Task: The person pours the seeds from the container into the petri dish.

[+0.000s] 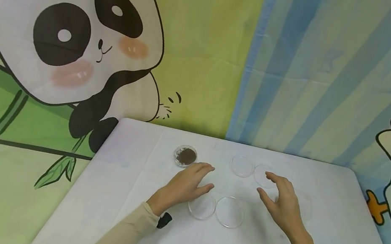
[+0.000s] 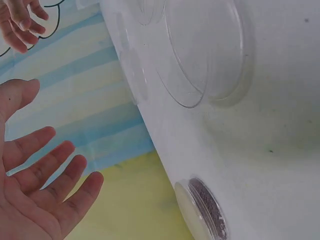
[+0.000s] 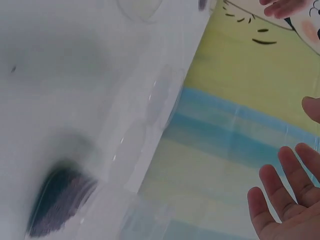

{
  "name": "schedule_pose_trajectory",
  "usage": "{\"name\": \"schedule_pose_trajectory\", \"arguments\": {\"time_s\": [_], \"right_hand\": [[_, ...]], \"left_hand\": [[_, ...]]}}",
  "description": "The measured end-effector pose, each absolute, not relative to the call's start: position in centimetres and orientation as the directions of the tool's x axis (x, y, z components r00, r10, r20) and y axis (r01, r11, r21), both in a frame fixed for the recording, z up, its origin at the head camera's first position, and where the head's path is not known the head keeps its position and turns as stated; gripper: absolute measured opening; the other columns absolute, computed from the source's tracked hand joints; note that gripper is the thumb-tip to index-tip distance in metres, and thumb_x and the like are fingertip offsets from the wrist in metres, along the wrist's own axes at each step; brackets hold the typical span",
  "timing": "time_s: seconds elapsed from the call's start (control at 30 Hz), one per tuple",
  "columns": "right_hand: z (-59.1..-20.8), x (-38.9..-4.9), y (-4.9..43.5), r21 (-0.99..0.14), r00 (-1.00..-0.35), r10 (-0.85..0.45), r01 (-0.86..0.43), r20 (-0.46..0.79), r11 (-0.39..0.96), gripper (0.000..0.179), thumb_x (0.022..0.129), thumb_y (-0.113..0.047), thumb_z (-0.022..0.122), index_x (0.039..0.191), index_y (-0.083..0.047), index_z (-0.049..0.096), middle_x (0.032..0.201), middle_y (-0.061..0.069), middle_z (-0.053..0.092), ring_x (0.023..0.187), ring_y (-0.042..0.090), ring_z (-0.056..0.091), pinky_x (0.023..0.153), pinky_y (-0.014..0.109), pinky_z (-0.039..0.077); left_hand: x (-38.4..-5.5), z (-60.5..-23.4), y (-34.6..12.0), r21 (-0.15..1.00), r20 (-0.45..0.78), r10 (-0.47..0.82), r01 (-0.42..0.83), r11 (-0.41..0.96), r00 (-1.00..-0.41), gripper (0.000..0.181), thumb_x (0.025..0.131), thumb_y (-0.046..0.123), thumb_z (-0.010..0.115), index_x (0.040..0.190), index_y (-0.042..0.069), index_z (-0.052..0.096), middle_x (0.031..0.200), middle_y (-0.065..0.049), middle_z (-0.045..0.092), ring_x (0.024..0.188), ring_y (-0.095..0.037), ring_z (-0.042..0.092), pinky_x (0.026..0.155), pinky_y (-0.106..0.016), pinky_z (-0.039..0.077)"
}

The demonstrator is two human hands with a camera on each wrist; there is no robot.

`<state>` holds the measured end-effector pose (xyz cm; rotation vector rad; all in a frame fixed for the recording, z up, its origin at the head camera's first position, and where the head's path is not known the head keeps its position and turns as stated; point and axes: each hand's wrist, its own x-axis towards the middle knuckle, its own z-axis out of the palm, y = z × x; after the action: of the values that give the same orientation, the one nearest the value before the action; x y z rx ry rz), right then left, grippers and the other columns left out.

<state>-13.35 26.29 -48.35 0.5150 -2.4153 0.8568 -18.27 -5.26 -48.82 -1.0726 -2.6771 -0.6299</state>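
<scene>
My left hand (image 1: 185, 183) hovers over the left side of the table, fingers relaxed and thumb apart, holding nothing. Just behind it sits a round clear dish (image 1: 180, 163) with dark brown powder (image 1: 187, 156). Below its thumb lie two clear round dishes (image 1: 229, 213), side by side; the hand partly covers the left one (image 1: 202, 212). My right hand (image 1: 284, 204) is raised on the other side, fingers loosely bent and nothing between them. Two more clear dishes (image 1: 242, 166) lie farther back, the right one (image 1: 261, 176) near its fingertips. Both palms (image 2: 25, 200) face each other.
A white table (image 1: 128, 158) carries everything, its back edge against a printed cloth with a panda (image 1: 67, 33). In the right wrist view a blurred dark purple-green thing (image 3: 60, 200) stands at lower left beside clear plastic; its kind cannot be told.
</scene>
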Motion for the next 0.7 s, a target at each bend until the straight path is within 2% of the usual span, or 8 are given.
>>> {"name": "schedule_pose_trajectory", "arguments": {"time_s": [0.13,0.27,0.33,0.37,0.5,0.7], "right_hand": [[-48.3,-13.1,27.9,-0.471,-0.804,-0.160,-0.483,0.573,0.738,0.062,0.075,0.003,0.084,0.131,0.001,0.059,0.125,0.014,0.061,0.113,0.033,0.055,0.086,0.021,0.040],[-48.5,-12.8,29.7,-0.493,-0.829,-0.142,-0.449,0.541,0.746,0.064,0.075,0.002,0.084,0.133,0.000,0.058,0.128,0.016,0.058,0.117,0.036,0.052,0.090,0.018,0.038],[-48.7,-12.5,30.7,-0.514,-0.848,-0.118,-0.417,0.516,0.750,0.065,0.076,0.001,0.084,0.134,-0.001,0.057,0.130,0.018,0.055,0.119,0.038,0.050,0.094,0.027,0.040],[-48.8,-12.3,31.2,-0.528,-0.859,-0.104,-0.400,0.502,0.749,0.065,0.076,0.000,0.084,0.135,0.000,0.057,0.130,0.019,0.054,0.120,0.040,0.048,0.097,0.036,0.040],[-49.3,-11.8,33.4,-0.583,-0.894,-0.054,-0.336,0.446,0.740,0.068,0.077,-0.003,0.085,0.138,0.000,0.054,0.134,0.024,0.050,0.122,0.046,0.043,0.088,0.065,0.038],[-50.2,-11.4,36.4,-0.647,-0.936,-0.052,-0.281,0.349,0.709,0.083,0.076,-0.012,0.088,0.147,-0.001,0.045,0.145,0.029,0.040,0.130,0.054,0.032,0.090,0.076,0.028]], "left_hand": [[-19.2,-48.8,-4.2,0.338,0.302,0.619,0.688,0.642,-0.725,0.050,0.098,0.036,0.065,0.139,0.008,0.056,0.138,-0.008,0.056,0.127,-0.023,0.053,0.104,-0.035,0.043],[-20.0,-48.7,-3.1,0.340,0.271,0.632,0.687,0.643,-0.726,0.052,0.099,0.040,0.062,0.141,0.010,0.054,0.141,-0.007,0.054,0.130,-0.023,0.050,0.105,-0.035,0.043],[-20.4,-48.7,-2.5,0.343,0.249,0.639,0.683,0.645,-0.728,0.053,0.100,0.041,0.061,0.143,0.011,0.053,0.143,-0.006,0.052,0.131,-0.023,0.049,0.105,-0.036,0.043],[-20.7,-48.7,-2.2,0.343,0.236,0.641,0.679,0.649,-0.731,0.054,0.100,0.042,0.060,0.143,0.011,0.052,0.144,-0.005,0.051,0.132,-0.023,0.048,0.105,-0.035,0.043],[-21.8,-48.9,-1.1,0.366,0.187,0.638,0.656,0.660,-0.747,0.056,0.100,0.043,0.060,0.144,0.012,0.050,0.146,-0.005,0.049,0.134,-0.022,0.046,0.104,-0.035,0.043],[-24.0,-49.6,1.0,0.401,0.082,0.617,0.592,0.699,-0.783,0.061,0.099,0.046,0.061,0.148,0.013,0.046,0.150,-0.005,0.044,0.136,-0.022,0.043,0.104,-0.039,0.044]]}}
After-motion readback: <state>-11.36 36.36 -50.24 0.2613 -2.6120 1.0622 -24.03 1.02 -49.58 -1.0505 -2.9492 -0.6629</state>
